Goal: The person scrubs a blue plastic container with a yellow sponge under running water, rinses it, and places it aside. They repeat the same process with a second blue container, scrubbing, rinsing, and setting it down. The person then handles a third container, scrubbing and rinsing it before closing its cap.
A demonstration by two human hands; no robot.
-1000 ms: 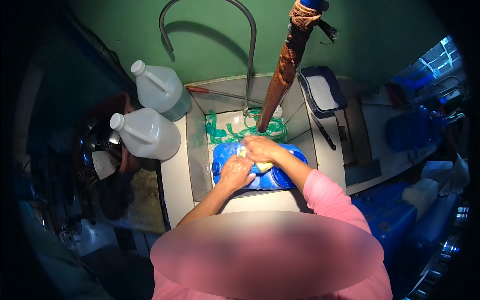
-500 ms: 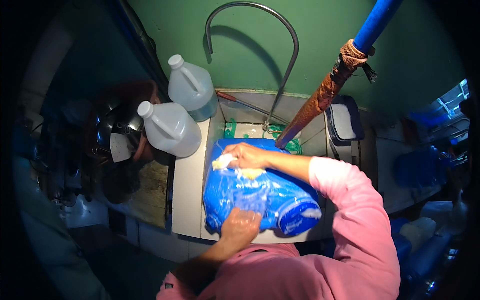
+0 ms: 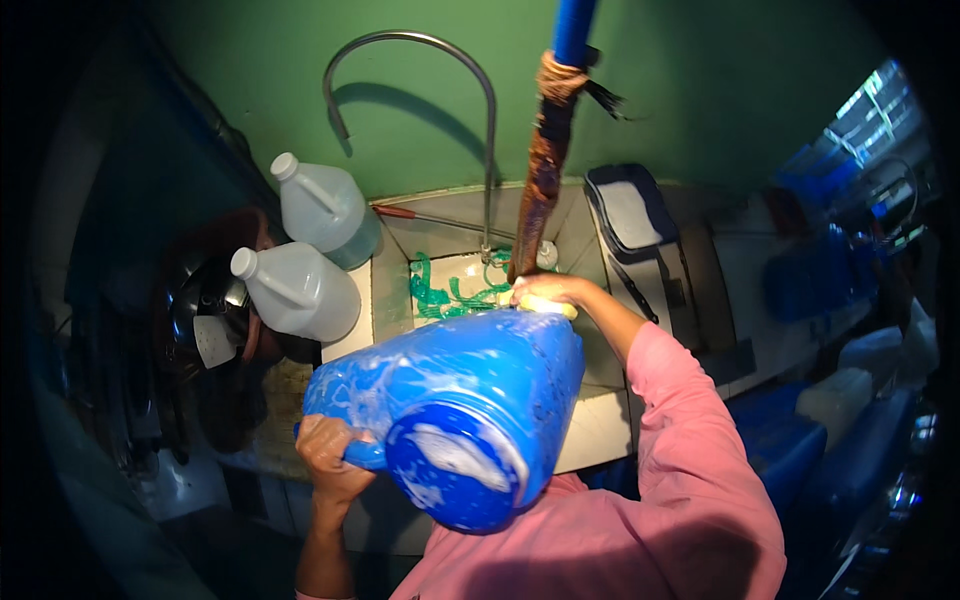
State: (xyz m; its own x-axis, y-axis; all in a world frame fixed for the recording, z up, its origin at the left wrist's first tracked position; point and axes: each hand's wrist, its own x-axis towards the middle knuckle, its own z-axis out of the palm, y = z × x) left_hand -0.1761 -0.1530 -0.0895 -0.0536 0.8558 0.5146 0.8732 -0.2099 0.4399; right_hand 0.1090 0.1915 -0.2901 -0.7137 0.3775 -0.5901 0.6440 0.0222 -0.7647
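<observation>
A large blue plastic water jug [image 3: 470,355], streaked with suds, lies tilted over the sink's near edge. Its round blue cap [image 3: 410,480] faces toward me, with white foam on it. My left hand [image 3: 335,455] is wrapped around the jug's handle at the left. On the far right side of the jug, my right hand [image 3: 560,289] presses a soapy yellow sponge [image 3: 552,308] against the surface; some of its fingers are hidden.
Beyond the jug is a tiled sink with green netting [image 3: 430,290] and a curved metal faucet [image 3: 490,140]. A rusty, blue-topped pole [image 3: 540,180] slants into it. Two translucent jugs [image 3: 310,295] stand left. A dark-rimmed tub [image 3: 632,215] sits right; more blue containers [image 3: 860,450] lie beyond.
The blue jug has been turned and raised toward me, cap now nearer. My left hand has moved from its side to the handle. My right hand with the sponge has shifted right.
</observation>
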